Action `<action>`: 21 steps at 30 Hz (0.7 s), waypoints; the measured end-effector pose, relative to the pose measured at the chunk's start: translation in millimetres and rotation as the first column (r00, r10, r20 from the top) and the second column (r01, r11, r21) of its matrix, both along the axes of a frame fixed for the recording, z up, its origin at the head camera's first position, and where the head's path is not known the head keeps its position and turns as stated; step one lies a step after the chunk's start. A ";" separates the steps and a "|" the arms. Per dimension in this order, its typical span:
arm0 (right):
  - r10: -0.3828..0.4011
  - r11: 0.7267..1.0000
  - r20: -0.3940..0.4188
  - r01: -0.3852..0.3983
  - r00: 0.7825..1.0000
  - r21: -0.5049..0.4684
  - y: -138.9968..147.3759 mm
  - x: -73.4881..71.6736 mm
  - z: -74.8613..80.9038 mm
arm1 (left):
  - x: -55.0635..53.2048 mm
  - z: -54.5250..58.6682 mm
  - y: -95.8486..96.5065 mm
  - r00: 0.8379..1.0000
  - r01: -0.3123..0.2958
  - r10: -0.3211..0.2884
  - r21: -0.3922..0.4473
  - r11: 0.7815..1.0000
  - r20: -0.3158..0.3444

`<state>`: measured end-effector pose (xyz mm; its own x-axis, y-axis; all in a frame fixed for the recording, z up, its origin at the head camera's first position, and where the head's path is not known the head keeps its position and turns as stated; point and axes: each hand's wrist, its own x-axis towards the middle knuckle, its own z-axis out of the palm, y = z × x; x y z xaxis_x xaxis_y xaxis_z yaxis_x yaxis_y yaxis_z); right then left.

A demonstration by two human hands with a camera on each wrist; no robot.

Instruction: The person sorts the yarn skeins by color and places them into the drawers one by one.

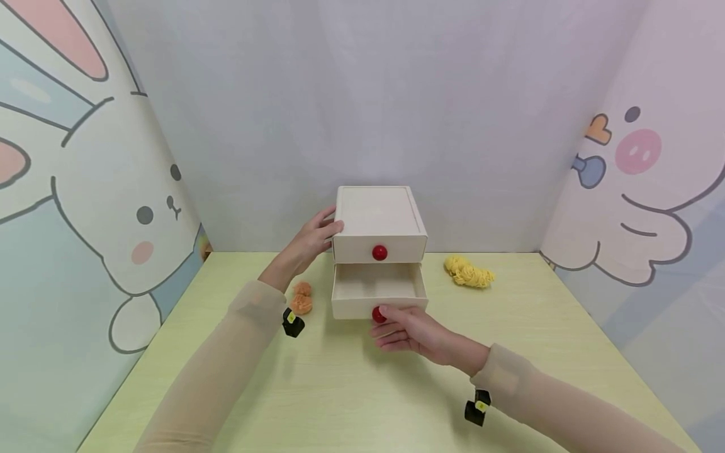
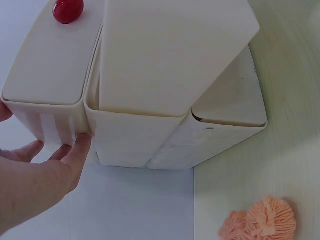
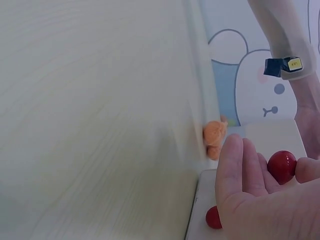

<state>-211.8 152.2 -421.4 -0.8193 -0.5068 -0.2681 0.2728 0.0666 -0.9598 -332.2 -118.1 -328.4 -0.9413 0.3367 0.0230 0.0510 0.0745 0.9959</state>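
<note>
A white drawer cabinet [image 1: 376,211] with red knobs stands at the back of the table. The drawer [image 1: 354,308] below its top one is pulled partly out, and the bare floor inside shows. My right hand [image 1: 416,333] pinches that drawer's red knob [image 3: 282,167] between thumb and fingers, the other fingers held out below it. With spread fingers, my left hand [image 1: 308,244] rests on the cabinet's upper left side and top edge. In the left wrist view, these fingertips press the side of the top tier, near another red knob [image 2: 68,9]. A lower tier [image 2: 232,95] sits beneath the pulled-out drawer.
Small bundles of orange yarn [image 1: 301,299] lie left of the cabinet, under my left forearm. To its right is a twisted skein of yellow yarn [image 1: 469,272]. A pale curtain [image 1: 374,94] hangs behind; cartoon-printed panels [image 1: 113,201] flank the table.
</note>
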 end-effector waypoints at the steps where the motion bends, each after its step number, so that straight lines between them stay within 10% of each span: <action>1: -0.001 1.000 0.000 0.001 1.000 0.000 -0.1 0.3 -0.3 | -0.3 -0.4 -0.1 1.000 -0.001 0.001 0.000 1.000 0.001; 21: 0.039 0.999 0.003 -0.039 0.999 0.005 4.2 5.8 -2.2 | -1.2 -0.9 0.6 1.000 0.005 -0.005 0.009 1.000 -0.005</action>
